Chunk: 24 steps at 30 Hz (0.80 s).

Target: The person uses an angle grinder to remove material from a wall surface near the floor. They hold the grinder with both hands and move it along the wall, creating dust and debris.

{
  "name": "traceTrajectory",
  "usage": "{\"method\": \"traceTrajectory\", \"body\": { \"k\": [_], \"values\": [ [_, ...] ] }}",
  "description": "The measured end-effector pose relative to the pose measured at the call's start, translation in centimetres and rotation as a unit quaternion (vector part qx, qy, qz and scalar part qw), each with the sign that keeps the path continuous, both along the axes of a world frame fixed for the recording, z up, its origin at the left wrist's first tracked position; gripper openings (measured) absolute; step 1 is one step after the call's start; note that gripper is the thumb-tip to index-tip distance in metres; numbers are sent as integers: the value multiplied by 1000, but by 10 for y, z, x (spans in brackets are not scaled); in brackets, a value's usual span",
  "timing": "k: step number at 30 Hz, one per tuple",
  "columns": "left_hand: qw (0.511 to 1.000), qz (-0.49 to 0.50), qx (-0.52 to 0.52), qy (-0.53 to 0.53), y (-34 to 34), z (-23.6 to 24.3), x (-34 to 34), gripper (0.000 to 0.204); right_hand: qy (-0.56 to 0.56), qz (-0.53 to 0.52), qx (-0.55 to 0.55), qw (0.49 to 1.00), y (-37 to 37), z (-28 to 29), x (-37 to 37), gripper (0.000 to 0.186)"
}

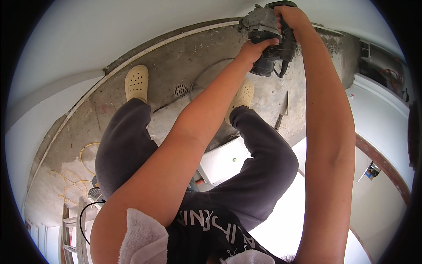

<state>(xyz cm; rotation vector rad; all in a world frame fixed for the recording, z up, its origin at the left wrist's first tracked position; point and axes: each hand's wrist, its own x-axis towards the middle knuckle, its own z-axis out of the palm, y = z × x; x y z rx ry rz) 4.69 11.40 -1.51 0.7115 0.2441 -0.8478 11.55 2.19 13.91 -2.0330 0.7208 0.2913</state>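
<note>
A grey and black power tool (267, 28) with a dark cord sits at the top of the view, at the junction of the pale wall and the concrete floor. My left hand (259, 50) grips its lower body, thumb across the black housing. My right hand (292, 20) is closed round its dark handle on the right side. Both my arms are stretched out from the lower edge. Whatever part of the tool meets the floor or wall is hard to make out.
A knife (282, 114) and a drain grate (180, 90) lie on the concrete floor (162, 61) between my clogs (136, 81) and the right side. An aluminium ladder (70, 224) and yellow cord (66, 182) are at lower left. The white wall (110, 26) curves along the top.
</note>
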Motion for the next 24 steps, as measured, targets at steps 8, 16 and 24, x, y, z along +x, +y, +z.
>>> {"method": "traceTrajectory", "body": {
  "k": [8, 16, 24],
  "values": [
    [1000, -17, -8, 23, 7, 1, 2, 69, 65, 23, -144, 987, -28, -33, 27, 18],
    [1000, -11, -17, 18, 9, -1, 2, 49, 78, 153, -361, 917, -29, -45, 41, 30],
    [999, 5, -44, 30, 8, -7, 4, 59, 73, 121, -314, 939, -16, -44, 47, 27]
  ]
}}
